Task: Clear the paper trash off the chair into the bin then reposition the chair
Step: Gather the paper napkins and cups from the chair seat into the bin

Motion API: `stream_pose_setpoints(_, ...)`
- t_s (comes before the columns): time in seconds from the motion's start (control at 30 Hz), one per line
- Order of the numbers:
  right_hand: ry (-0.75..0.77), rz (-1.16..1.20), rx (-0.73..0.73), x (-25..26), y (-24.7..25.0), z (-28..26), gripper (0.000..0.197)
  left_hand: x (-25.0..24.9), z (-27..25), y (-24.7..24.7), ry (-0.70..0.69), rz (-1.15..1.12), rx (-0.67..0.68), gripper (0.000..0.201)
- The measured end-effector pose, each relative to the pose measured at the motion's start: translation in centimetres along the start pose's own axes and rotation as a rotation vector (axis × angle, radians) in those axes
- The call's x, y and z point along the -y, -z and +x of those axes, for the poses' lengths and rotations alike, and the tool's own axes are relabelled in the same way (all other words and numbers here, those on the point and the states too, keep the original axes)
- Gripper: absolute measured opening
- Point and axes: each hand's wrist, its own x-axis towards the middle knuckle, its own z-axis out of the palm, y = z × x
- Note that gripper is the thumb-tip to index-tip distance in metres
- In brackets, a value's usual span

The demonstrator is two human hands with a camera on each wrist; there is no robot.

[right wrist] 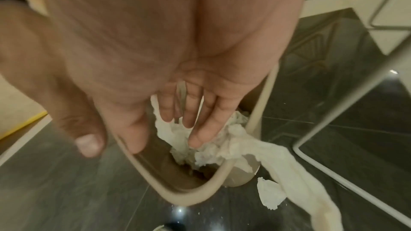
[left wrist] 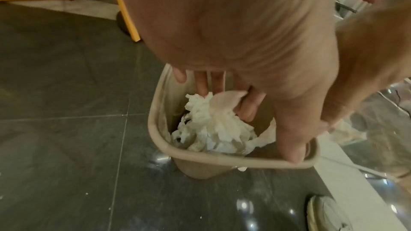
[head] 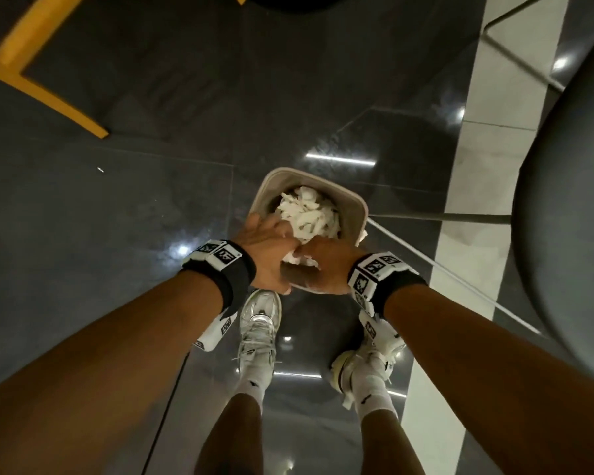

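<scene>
Over the bin [head: 355, 207], both the left hand [head: 266, 250] and right hand [head: 323, 265] hung with fingers spread, crumpled paper [head: 309, 216] just below their fingertips.

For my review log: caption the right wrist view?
Right hand open over the bin, paper trash spilling over its rim.

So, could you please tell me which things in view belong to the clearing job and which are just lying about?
Part of the job:
- beige plastic bin
- crumpled white paper trash inside it
- white paper strip hanging over the rim
- torn white paper scrap on the floor
- left hand, right hand, both over the bin

Just lying about:
- yellow wooden frame
- white sneakers
</scene>
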Motion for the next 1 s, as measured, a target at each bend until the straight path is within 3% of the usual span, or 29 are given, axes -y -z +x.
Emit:
stream_pose_setpoints(0.13,0.001,-0.036,0.067,0.6,-2.6,1.9,0.063,0.7,-0.3,-0.9,-0.041,-0.014,0.037,0.022)
stream_pose_setpoints(0.3,-0.024,0.029,0.022,0.4,-3.8,2.4,0.048,1.7,-0.8,-0.2,0.03,-0.231,0.06,0.018)
stream_pose_setpoints(0.43,-0.059,0.285,-0.081,0.0,-3.0,1.9,0.034,1.8,-0.9,4.0,0.083,-0.439,0.063,0.015)
stream_pose_setpoints(0.67,-0.151,0.689,-0.321,-1.4,-0.6,1.2,0.024,1.4,1.1,12.2,0.099,-0.468,-0.038,0.016)
stream_pose_setpoints(0.83,-0.269,0.604,-0.568,-4.9,0.8,0.6,0.027,-0.4,4.6,7.6,0.189,-0.499,-0.132,0.022)
stream_pose_setpoints(0.9,-0.331,0.674,-0.68,-6.5,0.7,0.8,0.026,-0.4,5.9,4.3,0.227,-0.557,-0.167,0.026)
stream_pose_setpoints(1.0,-0.39,0.89,-0.8,-8.3,0.7,2.0,0.021,-0.9,7.2,0.4,0.242,-0.557,-0.13,0.05)
